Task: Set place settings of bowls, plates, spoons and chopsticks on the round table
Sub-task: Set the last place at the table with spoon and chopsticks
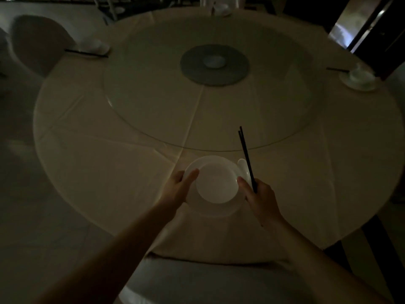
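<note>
Both hands are held out at the near edge of the round table [131, 172], which is covered in a pale cloth in a dim room. The left hand [182, 187] grips the left rim of a white plate [213, 210], with its thumb lying on top of the rim and its fingers curled underneath. A white bowl [217, 183] sits in the middle of that plate, between the two hands.

The right hand [260, 198] is at the plate's right rim, its fingers curled round the lower ends of a pair of black chopsticks [246, 154]. These point up and away toward the table's centre, and the thumb stretches forward along the plate's edge. A white spoon [242, 167] lies just left of the chopsticks, against the right side of the plate. It is too dark to tell whether the right hand also holds it, or whether the plate is resting on the cloth or just above it.

Beyond the plate, a large glass turntable [142, 119] covers the middle of the table, with a grey disc [197, 71] at its centre. Three finished settings stand at other edges: the left setting [94, 46], the far setting [221, 7] and the right setting [359, 79]. A pale chair [37, 42] stands at the left edge, and another chair back [197, 281] is at the near edge, below the arms.
</note>
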The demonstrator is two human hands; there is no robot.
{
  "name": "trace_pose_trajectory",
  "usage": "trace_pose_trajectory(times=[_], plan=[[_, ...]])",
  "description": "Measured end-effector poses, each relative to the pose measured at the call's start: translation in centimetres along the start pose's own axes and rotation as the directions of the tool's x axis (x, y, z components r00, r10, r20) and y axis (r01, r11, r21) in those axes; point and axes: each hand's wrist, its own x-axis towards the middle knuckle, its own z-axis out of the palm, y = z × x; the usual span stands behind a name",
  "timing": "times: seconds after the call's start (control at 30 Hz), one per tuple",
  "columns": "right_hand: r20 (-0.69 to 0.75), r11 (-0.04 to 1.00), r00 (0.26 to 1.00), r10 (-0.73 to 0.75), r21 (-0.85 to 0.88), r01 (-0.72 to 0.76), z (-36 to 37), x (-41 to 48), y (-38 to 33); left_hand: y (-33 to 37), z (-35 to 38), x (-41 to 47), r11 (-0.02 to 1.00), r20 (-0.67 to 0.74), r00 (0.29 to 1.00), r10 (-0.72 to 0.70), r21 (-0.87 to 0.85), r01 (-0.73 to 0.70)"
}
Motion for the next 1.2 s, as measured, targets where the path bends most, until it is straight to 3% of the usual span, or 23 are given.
trace_pose_trajectory(times=[0.3,0.63,0.87,0.97,1.2], plan=[[0.121,0.995,0.990,0.067,-0.087,-0.056,1.9,3.0,4.8,-4.8,1.0,3.1,0.986,-0.048,0.997,-0.057,0.155,0.064],[0.161,0.987,0.983,0.085,-0.147,-0.061,2.8,4.4,5.3,-5.7,1.0,4.2,0.936,-0.096,0.995,0.021,0.351,0.014],[0.149,0.984,0.975,0.164,-0.097,-0.151,2.0,4.8,5.2,-6.2,0.5,5.0,0.884,-0.070,0.993,0.092,0.465,-0.050],[0.160,0.979,0.967,0.200,-0.068,-0.191,0.8,5.0,5.7,-6.6,0.5,5.6,0.894,-0.092,0.993,0.070,0.447,-0.021],[0.229,0.998,0.973,0.022,-0.055,-0.010,-2.7,5.7,3.7,-8.9,-1.0,5.8,0.973,-0.163,0.986,-0.045,0.216,0.080]])
